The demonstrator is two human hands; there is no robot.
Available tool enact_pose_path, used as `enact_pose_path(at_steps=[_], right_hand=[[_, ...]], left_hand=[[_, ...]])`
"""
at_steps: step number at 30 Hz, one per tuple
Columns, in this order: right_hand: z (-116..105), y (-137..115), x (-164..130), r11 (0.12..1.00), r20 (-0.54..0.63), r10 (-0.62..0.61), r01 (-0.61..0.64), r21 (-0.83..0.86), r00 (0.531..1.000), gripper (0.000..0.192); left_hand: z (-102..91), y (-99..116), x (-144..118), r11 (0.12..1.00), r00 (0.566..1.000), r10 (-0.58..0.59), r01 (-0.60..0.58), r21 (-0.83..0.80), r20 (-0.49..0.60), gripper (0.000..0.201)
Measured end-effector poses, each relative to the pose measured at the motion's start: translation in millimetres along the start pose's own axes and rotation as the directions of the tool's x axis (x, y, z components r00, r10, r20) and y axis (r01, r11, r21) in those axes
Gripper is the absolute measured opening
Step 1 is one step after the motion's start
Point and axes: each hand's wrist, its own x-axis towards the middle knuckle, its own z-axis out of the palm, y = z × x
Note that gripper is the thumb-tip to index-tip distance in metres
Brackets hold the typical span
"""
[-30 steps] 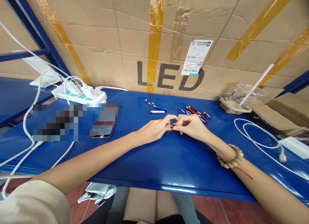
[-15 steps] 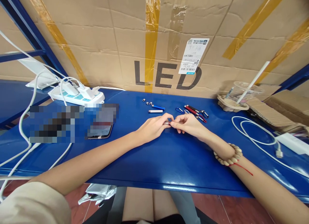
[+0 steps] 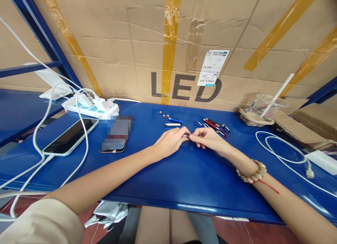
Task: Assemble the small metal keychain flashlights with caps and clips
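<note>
Both hands meet over the blue tabletop (image 3: 158, 177). My left hand (image 3: 170, 141) is closed around a small dark-red and silver tube (image 3: 185, 135); its fingers hide most of it. With thumb and forefinger, my right hand (image 3: 206, 137) pinches the right end of this tube. Behind the hands lie a blue tube (image 3: 175, 120) and a silver tube (image 3: 172, 124), beside several tiny metal caps (image 3: 164, 116). Just past my right hand, red and black tubes (image 3: 212, 122) lie among small carabiner clips (image 3: 222, 131).
Two phones, one white-edged (image 3: 71, 137) and one partly pixelated (image 3: 116, 139), lie left near a power strip (image 3: 92, 109) and white cables. At right are a coiled cable (image 3: 279, 154), a plastic cup (image 3: 271, 103) in a cardboard holder and a white adapter (image 3: 321, 161). A large carton (image 3: 126, 44) stands behind.
The camera view has shifted slightly, so everything sits a little lower and further right. Both hands keep their hold on the small tube, with hardly any visible finger movement.
</note>
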Motion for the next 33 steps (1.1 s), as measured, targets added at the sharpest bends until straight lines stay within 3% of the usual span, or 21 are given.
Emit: enact_pose_path(at_steps=[5,14,26,29,31,33], right_hand=[[-1,1,1,0.997,0.013,-0.023,0.022,0.075,1.0,0.04],[-3,0,2,0.99,0.004,-0.05,0.049,0.132,0.999,0.044],[2,2,1,0.995,-0.027,-0.096,0.096,-0.008,0.995,0.05],[-1,2,0,0.938,-0.155,-0.284,0.24,-0.252,0.946,0.043],[-5,3,-1,0.827,-0.205,-0.462,0.335,-0.452,0.863,0.036],[-9,3,-2,0.721,-0.171,-0.588,0.416,-0.554,0.791,0.033]], left_hand=[[0.2,0,2,0.999,0.998,0.036,-0.035,0.018,-0.042,0.014],[-1.8,3,4,0.992,0.997,0.079,-0.078,0.103,-0.008,0.019],[4.3,1,7,0.994,0.996,0.063,-0.056,0.093,-0.069,0.023],[3.5,0,7,0.997,0.996,0.041,-0.036,0.074,-0.08,0.021],[1.9,1,7,0.999,0.996,0.018,-0.013,0.047,-0.091,0.02],[-0.4,2,6,1.0,0.996,-0.023,0.025,0.014,-0.091,0.02]])
